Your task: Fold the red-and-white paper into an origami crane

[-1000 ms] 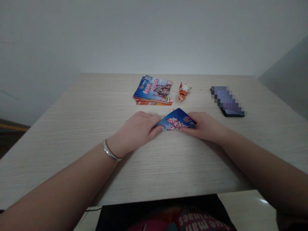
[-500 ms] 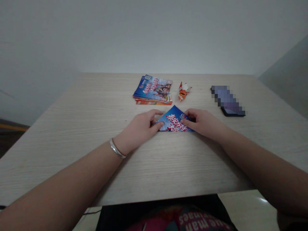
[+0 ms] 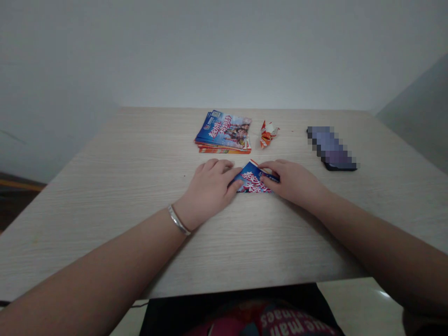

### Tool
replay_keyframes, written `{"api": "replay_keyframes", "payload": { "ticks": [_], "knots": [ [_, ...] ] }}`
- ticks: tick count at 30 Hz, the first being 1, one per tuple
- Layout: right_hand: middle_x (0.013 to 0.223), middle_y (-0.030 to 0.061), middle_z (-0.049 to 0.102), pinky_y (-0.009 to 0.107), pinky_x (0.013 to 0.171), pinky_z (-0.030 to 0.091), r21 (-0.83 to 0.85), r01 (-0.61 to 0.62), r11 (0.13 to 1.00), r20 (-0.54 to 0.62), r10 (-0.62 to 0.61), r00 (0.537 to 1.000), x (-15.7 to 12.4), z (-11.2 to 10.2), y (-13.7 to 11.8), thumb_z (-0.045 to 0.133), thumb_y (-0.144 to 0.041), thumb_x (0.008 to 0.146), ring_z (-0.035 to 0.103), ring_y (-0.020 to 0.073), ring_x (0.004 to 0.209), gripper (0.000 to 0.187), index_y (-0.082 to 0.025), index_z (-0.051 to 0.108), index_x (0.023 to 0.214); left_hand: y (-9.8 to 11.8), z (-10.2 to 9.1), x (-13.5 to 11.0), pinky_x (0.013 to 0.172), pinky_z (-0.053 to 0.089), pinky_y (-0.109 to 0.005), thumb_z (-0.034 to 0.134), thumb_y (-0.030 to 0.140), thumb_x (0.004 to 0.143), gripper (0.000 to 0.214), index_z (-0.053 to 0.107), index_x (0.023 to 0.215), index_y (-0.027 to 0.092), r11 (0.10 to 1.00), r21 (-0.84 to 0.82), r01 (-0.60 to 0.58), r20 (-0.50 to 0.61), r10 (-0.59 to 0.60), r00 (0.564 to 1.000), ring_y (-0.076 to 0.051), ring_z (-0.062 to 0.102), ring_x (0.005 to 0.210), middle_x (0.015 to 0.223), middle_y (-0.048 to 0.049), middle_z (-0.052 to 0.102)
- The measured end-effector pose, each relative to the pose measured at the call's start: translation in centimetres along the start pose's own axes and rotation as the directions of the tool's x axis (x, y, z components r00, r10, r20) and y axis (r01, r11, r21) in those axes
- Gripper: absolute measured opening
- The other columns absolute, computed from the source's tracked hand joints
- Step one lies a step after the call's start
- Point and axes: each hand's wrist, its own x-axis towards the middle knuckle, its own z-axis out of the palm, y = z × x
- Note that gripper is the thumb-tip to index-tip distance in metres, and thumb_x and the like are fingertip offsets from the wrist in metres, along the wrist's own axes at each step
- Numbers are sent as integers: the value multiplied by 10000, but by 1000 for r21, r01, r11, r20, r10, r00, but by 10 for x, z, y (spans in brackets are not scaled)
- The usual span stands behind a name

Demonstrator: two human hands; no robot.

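A blue printed sheet folded into a triangle (image 3: pixel 252 179) lies flat on the light wooden table (image 3: pixel 140 177) in front of me. My left hand (image 3: pixel 210 186), with a silver bangle on the wrist, covers the sheet's left corner, fingers laid flat and pressing down. My right hand (image 3: pixel 292 182) rests on the right part of the sheet, its fingertips pressing on the fold. Both hands hold the sheet against the table.
A stack of the same colourful sheets (image 3: pixel 224 131) lies further back. Beside it on the right sits a small folded orange-and-white paper figure (image 3: pixel 268 133). A dark phone (image 3: pixel 331 148) lies at the right. A wall stands behind the table.
The folded sheet has gone from slightly raised to flat on the table. Both hands have closed in over it, so less of it shows.
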Motion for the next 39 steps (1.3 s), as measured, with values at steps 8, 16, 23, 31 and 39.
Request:
{"api": "replay_keyframes", "payload": {
  "ticks": [8,16,23,31,39],
  "knots": [
    [1067,105,762,358,711,481,-22,-113,993,38,113,993,0,-3,-6,528,-394,936,700,268,859,404,-215,634,1282,-1,3,0,1071,402,-507,414,486,1008,490,605,1342,183,999,-28,28,7,-28,1000,-314,528,1227,1358,-127,600],
    [1117,117,738,389,804,492,35,-91,995,-1,91,996,3,-4,-3,514,-380,952,675,269,952,362,-192,673,1216,5,0,1,1066,404,-525,463,444,997,418,639,1286,198,993,-40,109,4,-109,994,-322,532,1240,1366,-90,614],
    [1056,135,692,413,908,487,49,-16,999,-112,21,993,1,-1,1,584,-524,907,633,274,1014,432,-166,721,1106,2,5,2,1102,393,-496,478,420,985,416,641,1274,170,993,-86,83,-18,-85,996,-301,535,1236,1345,-118,613],
    [971,79,723,388,825,504,333,-28,943,-89,61,994,6,6,7,747,-358,760,646,225,892,266,-184,693,954,-2,9,2,1123,380,-487,504,409,980,429,594,1290,127,989,-150,-5,-48,-2,999,-291,514,1264,1348,-139,601],
    [838,7,694,307,669,531,726,-88,682,26,100,995,4,3,-2,740,-262,722,641,157,731,334,-214,626,1032,7,-3,6,1001,478,-464,560,363,947,427,551,1326,167,935,-351,50,-67,-79,995,-266,629,1119,1260,-114,674]
  ]
}}
